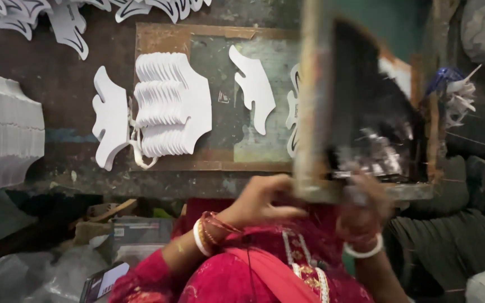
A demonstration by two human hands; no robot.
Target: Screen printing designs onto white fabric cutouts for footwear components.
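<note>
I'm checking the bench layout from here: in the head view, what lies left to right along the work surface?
Big stack of white cutouts → single flat white cutout → fanned stack of cutouts → lone cutout on the board → raised wooden screen frame, gripped at its near edge by both hands.

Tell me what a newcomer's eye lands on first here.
First, the big wooden-framed screen lifted at right, its near edge held by the left hand and the blurred right hand. Next, the fanned stack of white cut-out shapes on the worn board at centre, with one single white piece lying beside it.
</note>
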